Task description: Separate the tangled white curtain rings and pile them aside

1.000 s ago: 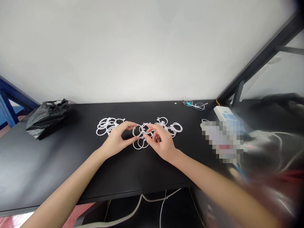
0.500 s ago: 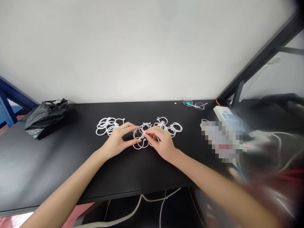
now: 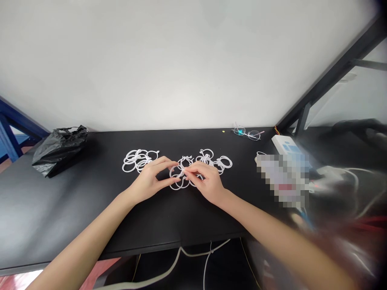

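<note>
Loose white rings with small knob-like joints, perhaps curtain rings, lie in clusters on the black table (image 3: pixel 163 219). One white ring (image 3: pixel 171 172) is held between both hands over the middle cluster (image 3: pixel 181 187). My left hand (image 3: pixel 151 177) spans it from the left, with the thumb at its lower side and the fingertips at its upper side. With thumb and forefinger pinched together, my right hand (image 3: pixel 205 179) grips the ring's right side; the fingertips hide that spot. Another cluster of rings (image 3: pixel 130 161) lies behind the left hand, and more rings (image 3: pixel 225 162) lie behind the right.
A black plastic bag (image 3: pixel 60 149) stands at the far left. Eyeglasses (image 3: pixel 247 133) rest near the wall (image 3: pixel 157 64). On the right are a white box with blue marks (image 3: pixel 286 143) and a blurred-out item (image 3: pixel 279 179). Cables (image 3: pixel 169 270) hang below the table edge.
Almost nothing differs. The fingers of both hands have shifted very slightly around the same ring; the clusters lie as before.
</note>
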